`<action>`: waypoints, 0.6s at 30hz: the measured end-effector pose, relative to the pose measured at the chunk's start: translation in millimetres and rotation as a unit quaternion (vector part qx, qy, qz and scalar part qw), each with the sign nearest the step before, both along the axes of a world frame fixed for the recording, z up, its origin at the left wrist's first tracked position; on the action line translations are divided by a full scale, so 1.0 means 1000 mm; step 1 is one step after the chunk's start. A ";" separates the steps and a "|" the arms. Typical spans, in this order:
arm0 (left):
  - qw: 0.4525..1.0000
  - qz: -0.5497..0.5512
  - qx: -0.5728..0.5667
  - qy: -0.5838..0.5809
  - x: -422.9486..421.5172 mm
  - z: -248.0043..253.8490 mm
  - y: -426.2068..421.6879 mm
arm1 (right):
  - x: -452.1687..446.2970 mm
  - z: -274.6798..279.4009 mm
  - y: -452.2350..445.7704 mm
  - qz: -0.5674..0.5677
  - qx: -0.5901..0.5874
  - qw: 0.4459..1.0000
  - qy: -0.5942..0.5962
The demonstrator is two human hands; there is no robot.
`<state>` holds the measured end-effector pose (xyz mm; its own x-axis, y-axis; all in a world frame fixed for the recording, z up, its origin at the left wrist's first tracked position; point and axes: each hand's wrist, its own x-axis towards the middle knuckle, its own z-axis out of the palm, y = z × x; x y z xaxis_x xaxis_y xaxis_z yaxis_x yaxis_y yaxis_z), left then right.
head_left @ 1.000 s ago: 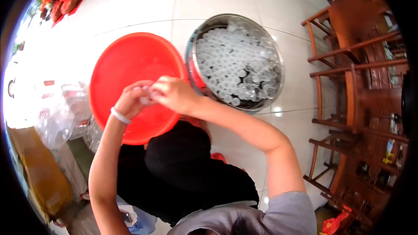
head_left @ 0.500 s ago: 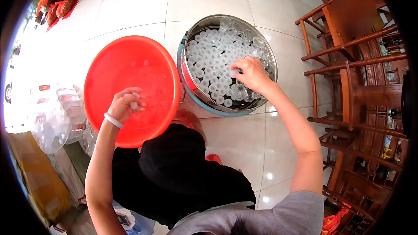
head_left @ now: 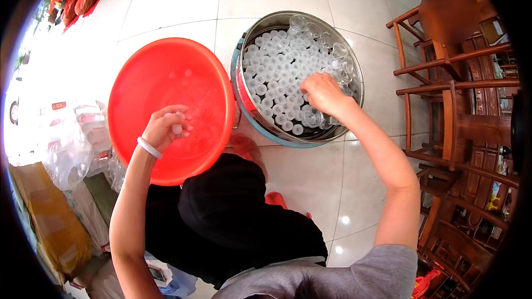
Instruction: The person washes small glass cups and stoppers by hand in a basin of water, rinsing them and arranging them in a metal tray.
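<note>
My left hand (head_left: 168,125), with a pale band at the wrist, is over the red basin (head_left: 160,72), its fingers curled around small whitish translucent pieces. Inside the basin, a few clear pieces show faintly. To the right stands a round metal-rimmed container (head_left: 239,80) filled with many small frosted cups (head_left: 277,55) set close together. Larger clear cups (head_left: 311,116) line its right side. Over these cups is my right hand (head_left: 321,89), fingertips bent together and pointing down; whatever they may pinch is hidden.
Wooden chairs (head_left: 443,111) stand along the right. Clear plastic bags (head_left: 66,149) and a taped brown package (head_left: 52,216) lie at the left. Red-wrapped jars (head_left: 86,1) are at the upper left. A red shoe (head_left: 275,199) shows below the container.
My right hand has moved from beside my left hand over the basin to the cups in the round container. My left hand has stayed over the basin. The view has shifted slightly.
</note>
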<state>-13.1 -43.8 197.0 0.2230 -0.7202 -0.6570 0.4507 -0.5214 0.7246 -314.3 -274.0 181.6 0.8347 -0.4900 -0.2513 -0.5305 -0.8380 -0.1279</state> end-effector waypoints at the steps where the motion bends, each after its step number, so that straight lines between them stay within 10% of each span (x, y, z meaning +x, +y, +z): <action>1: 1.000 0.000 0.000 0.000 0.000 0.000 0.000 | -0.001 0.001 0.000 0.000 0.000 1.000 0.000; 18: 1.000 0.010 -0.010 0.010 0.002 -0.001 0.004 | 0.000 0.005 0.002 0.017 -0.002 0.999 0.040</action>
<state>-11.0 -40.1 195.8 0.2254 -0.7290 -0.6463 0.4754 -0.4967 0.7261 -314.2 -271.9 186.4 0.8281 -0.4636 -0.3151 -0.5106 -0.8558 -0.0830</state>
